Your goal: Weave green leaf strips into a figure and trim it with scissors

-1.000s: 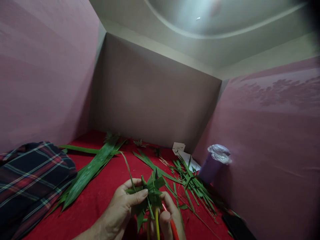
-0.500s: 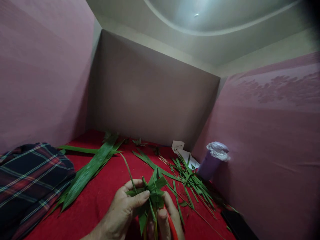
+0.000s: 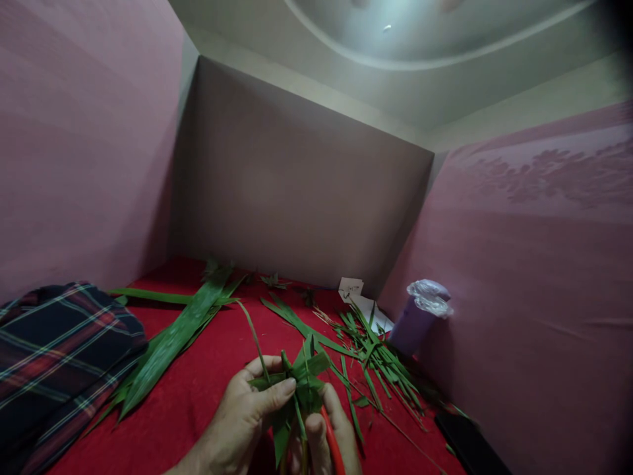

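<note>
Low in the middle of the head view, my left hand pinches a piece of folded, woven green leaf strips between thumb and fingers. Short leaf ends stick out around the piece, and a long thin strip rises from it to the upper left. On its right side my right hand is closed around an orange-handled tool. The leaves and fingers hide the tool's working end, so its kind is unclear. Both hands are close together over the red cloth.
Long broad leaves lie on the left beside plaid fabric. Cut strips are heaped on the right. Behind them are white papers and a purple container topped with clear plastic. A dark flat object lies at front right.
My right thumb and the orange handle have shifted slightly to the left. My left hand keeps its pinch on the leaf piece.
</note>
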Action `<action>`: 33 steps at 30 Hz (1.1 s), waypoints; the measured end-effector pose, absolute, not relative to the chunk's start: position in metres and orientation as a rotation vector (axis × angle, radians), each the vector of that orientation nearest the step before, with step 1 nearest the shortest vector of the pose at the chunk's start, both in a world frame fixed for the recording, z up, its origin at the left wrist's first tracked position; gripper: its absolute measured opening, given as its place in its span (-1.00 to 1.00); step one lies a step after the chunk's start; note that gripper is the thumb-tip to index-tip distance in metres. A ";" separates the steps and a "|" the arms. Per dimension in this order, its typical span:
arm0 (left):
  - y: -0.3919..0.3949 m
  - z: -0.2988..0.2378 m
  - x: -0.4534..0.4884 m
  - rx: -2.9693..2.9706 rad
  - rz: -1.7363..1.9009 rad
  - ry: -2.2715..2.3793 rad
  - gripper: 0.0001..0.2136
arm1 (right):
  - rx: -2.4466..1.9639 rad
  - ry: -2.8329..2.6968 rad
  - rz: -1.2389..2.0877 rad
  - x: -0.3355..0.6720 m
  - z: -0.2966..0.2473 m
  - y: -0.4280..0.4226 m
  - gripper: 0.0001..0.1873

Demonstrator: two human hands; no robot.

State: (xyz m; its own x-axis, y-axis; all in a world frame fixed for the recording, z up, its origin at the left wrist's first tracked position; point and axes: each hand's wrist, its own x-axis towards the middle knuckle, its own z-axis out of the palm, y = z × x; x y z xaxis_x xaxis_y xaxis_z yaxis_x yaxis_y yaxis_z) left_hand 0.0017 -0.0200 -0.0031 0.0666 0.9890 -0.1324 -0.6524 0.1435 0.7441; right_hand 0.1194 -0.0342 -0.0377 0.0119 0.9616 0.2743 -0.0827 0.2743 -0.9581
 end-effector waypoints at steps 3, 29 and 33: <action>-0.019 -0.005 0.002 0.589 1.351 0.720 -0.69 | -0.934 -1.261 1.054 0.119 -0.037 -0.034 -0.37; -0.020 -0.003 0.001 0.573 1.334 0.709 -0.69 | -0.902 -1.304 1.012 0.120 -0.047 -0.032 -0.30; -0.020 -0.004 0.001 0.578 1.311 0.722 -0.69 | -0.877 -1.360 0.963 0.121 -0.048 -0.028 -0.27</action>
State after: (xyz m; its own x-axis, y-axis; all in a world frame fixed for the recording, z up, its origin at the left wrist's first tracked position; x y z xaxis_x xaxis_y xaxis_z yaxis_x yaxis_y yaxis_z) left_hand 0.0012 -0.0198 -0.0040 0.1006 0.9843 -0.1453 -0.6492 0.1756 0.7400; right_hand 0.1212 -0.0279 -0.0477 -0.0244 0.9263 0.3759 -0.0471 0.3746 -0.9260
